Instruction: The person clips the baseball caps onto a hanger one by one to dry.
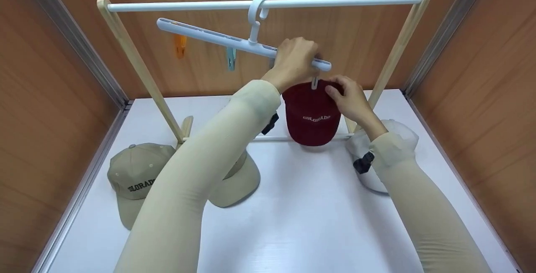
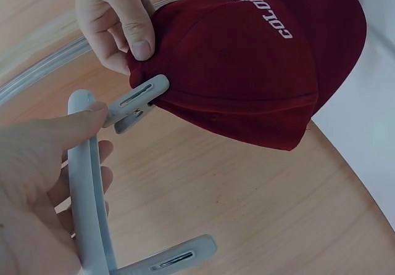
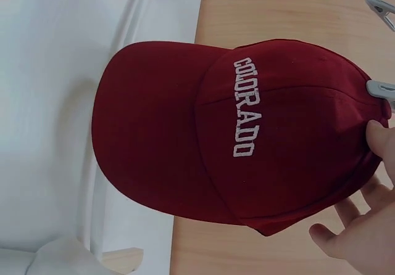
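A maroon cap (image 1: 310, 104) marked COLORADO hangs brim down from a grey clip (image 2: 148, 93) near the right end of a pale blue hanger (image 1: 205, 34). The hanger's hook is over the rack's white rod, and its right end tilts lower. My left hand (image 1: 295, 61) grips the hanger bar, its thumb at the base of that clip in the left wrist view. With my right hand (image 1: 354, 99) I pinch the cap's upper edge beside the clip. The right wrist view shows the cap's front (image 3: 284, 127) and brim, with the thumb on the crown's end.
An orange clip (image 1: 180, 46) and a blue clip (image 1: 231, 58) hang from the hanger's left part. Two beige caps (image 1: 142, 162) lie on the white table (image 1: 284, 231) at left, one partly behind my sleeve. A white cap (image 1: 402, 132) lies at right, near the rack's wooden post (image 1: 395, 51).
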A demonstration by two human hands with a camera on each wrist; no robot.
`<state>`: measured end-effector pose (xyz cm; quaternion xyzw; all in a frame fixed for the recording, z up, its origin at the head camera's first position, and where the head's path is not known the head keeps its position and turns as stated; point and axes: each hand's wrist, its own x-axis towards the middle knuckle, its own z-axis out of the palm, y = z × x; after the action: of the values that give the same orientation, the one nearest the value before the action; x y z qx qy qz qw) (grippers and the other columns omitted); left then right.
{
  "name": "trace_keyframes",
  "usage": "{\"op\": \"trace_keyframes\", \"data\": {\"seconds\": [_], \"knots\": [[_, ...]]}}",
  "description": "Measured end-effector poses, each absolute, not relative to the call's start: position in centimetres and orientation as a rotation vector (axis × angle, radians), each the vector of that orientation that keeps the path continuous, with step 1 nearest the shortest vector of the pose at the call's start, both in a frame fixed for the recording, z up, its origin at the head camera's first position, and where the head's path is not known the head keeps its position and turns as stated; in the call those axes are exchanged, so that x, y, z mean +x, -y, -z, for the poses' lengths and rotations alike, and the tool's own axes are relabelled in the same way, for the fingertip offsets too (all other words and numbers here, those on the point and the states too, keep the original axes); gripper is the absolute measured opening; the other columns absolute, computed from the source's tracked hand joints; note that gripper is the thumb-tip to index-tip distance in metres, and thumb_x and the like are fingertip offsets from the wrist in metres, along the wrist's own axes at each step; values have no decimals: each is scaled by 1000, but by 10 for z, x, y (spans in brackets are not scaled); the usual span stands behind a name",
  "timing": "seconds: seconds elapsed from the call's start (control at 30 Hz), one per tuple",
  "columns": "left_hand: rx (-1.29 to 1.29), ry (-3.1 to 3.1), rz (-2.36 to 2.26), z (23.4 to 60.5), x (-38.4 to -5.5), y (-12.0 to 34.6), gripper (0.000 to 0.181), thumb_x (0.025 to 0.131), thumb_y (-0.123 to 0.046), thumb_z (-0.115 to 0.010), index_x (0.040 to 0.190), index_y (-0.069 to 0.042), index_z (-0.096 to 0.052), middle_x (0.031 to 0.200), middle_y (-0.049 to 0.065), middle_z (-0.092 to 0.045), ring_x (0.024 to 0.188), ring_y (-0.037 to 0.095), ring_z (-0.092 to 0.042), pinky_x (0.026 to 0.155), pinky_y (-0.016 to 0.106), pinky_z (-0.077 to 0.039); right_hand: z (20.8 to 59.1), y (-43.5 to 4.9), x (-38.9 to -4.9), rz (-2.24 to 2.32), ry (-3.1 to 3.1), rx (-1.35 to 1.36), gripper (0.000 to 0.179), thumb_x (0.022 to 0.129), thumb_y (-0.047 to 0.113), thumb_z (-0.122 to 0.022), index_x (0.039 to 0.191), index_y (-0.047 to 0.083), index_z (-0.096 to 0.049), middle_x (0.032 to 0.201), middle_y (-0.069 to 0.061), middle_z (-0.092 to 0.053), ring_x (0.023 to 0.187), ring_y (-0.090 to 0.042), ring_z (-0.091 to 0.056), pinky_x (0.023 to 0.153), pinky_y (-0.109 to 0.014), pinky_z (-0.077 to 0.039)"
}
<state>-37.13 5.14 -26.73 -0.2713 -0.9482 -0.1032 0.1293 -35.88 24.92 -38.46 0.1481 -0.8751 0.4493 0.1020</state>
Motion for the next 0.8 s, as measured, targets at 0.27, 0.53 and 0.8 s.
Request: {"op": "trace_keyframes", "data": {"seconds": [0.27, 0.53, 0.8], "knots": [[-786, 2749, 219, 270, -373, -51, 28, 97, -23, -78, 124, -19, -80, 117, -2, -80, 112, 21, -71, 98, 38, -49, 386, -248, -358, -1318, 2609, 457, 27, 111, 18, -57, 134, 6, -66, 128, -12, -66, 118, -24, -61, 104, -43, -49], [-788, 2748, 193, 272, -372, -51, 27, 97, -23, -77, 123, -21, -81, 116, -3, -80, 111, 21, -70, 95, 38, -48, 389, -243, -359, -1310, 2606, 472, 25, 110, 15, -59, 131, 6, -68, 129, -12, -66, 129, -29, -58, 113, -51, -44], [-814, 2745, 190, 274, -367, -50, 35, 98, -27, -77, 132, -21, -76, 125, -2, -77, 117, 22, -65, 99, 38, -45, 390, -242, -358, -1314, 2629, 456, 23, 110, 14, -59, 130, 8, -69, 127, -11, -66, 123, -24, -60, 110, -48, -48]]}}
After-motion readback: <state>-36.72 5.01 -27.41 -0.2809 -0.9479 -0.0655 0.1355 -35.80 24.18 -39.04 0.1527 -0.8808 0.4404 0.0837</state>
